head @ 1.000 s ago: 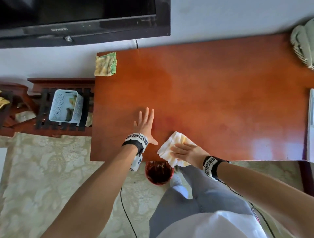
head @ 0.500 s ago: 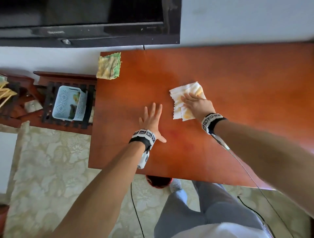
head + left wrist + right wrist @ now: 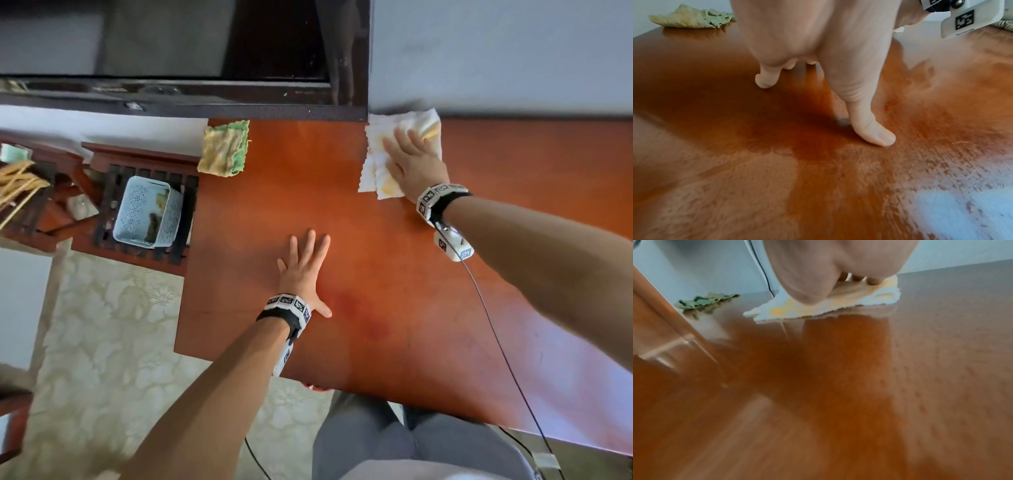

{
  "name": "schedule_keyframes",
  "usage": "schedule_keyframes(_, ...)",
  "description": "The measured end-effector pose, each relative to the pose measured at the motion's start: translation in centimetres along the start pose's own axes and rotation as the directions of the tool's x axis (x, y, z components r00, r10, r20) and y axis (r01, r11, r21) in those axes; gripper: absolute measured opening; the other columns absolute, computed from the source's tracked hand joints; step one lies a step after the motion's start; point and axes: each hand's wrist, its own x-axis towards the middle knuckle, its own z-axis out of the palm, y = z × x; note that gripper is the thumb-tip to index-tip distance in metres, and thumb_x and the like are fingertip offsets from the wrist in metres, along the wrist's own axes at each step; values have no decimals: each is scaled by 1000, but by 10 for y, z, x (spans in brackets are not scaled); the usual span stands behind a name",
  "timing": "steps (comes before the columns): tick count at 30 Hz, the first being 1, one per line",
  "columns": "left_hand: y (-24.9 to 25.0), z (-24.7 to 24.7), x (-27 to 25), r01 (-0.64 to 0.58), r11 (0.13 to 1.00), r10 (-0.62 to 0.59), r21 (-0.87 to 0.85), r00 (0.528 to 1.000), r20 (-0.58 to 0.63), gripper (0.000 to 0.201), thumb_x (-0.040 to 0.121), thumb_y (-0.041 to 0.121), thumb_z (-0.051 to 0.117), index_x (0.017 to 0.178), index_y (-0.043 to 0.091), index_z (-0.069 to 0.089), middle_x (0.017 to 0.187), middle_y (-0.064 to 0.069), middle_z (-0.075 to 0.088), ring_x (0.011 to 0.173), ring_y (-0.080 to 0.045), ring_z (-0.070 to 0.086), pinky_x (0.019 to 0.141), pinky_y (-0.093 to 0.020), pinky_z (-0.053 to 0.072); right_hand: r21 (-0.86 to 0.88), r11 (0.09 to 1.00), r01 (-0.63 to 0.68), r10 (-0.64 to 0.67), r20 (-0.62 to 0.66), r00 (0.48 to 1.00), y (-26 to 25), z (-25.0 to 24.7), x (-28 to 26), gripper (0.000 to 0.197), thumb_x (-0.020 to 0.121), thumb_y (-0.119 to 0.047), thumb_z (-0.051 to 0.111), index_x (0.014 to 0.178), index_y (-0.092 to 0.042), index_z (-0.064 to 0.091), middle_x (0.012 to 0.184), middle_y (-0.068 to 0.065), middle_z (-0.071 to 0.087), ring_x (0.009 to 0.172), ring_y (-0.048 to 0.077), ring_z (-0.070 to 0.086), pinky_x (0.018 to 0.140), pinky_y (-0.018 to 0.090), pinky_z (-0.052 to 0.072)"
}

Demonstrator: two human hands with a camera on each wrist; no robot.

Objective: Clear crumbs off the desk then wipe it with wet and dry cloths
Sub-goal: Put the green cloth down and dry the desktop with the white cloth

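A glossy reddish-brown wooden desk (image 3: 394, 274) fills the head view. My right hand (image 3: 409, 156) lies flat with straight fingers on a white and yellow cloth (image 3: 373, 164), pressing it down at the desk's far edge by the wall. The same cloth (image 3: 885, 296) shows under my palm in the right wrist view. My left hand (image 3: 305, 267) rests flat on the bare desk nearer me, fingers spread, thumb (image 3: 871, 128) on the wood. A green and yellow cloth (image 3: 224, 147) lies crumpled at the far left corner.
A dark TV (image 3: 178, 58) hangs on the wall above the desk's far left. Left of the desk a pale blue perforated basket (image 3: 147, 212) sits on a dark slatted stand. A red bin rim (image 3: 317, 387) peeks from under the near edge. A cable (image 3: 496, 335) trails from my right wrist.
My right hand has slid the white and yellow cloth from the desk's near edge across to its far edge by the wall. My left hand has stayed flat on the desk.
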Motion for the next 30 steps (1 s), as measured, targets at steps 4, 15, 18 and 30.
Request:
schedule_keyframes(4, 2, -3, -2, 13, 1000, -14, 8, 1000, 16, 170, 41, 52, 100, 152, 47, -28, 160, 14, -40, 151, -34, -28, 115, -75, 12, -22, 997, 72, -69, 125, 990, -26, 3, -50, 54, 106, -38, 29, 157, -25, 18, 164, 2, 10, 151, 25, 9, 122, 41, 10)
schedule_keyframes(15, 3, -8, -8, -29, 1000, 29, -1, 999, 26, 168, 42, 57, 98, 154, 43, -27, 161, 11, -38, 151, -37, -27, 113, -77, 11, -19, 824, 566, -531, 323, 784, -90, 96, -267, 58, 103, -46, 35, 156, -29, 19, 164, -1, 9, 151, 25, 6, 118, 49, 24)
schedule_keyframes(18, 3, -8, -8, -31, 1000, 31, 5, 999, 22, 168, 42, 57, 98, 154, 43, -27, 161, 12, -38, 151, -37, -27, 113, -77, 12, -22, 798, 602, -559, 344, 754, -82, 88, -260, 60, 103, -46, 36, 157, -32, 13, 165, -5, 6, 151, 24, 6, 120, 46, 22)
schedule_keyframes(30, -1, 0, 0, -11, 1000, 11, -6, 1000, -2, 170, 39, 51, 101, 152, 48, -27, 159, 16, -40, 151, -34, -28, 114, -77, 11, 57, 988, -144, 140, 71, 988, -8, -35, -2, 60, 105, -41, 35, 157, -30, 9, 165, -3, 3, 151, 21, 8, 121, 42, 16)
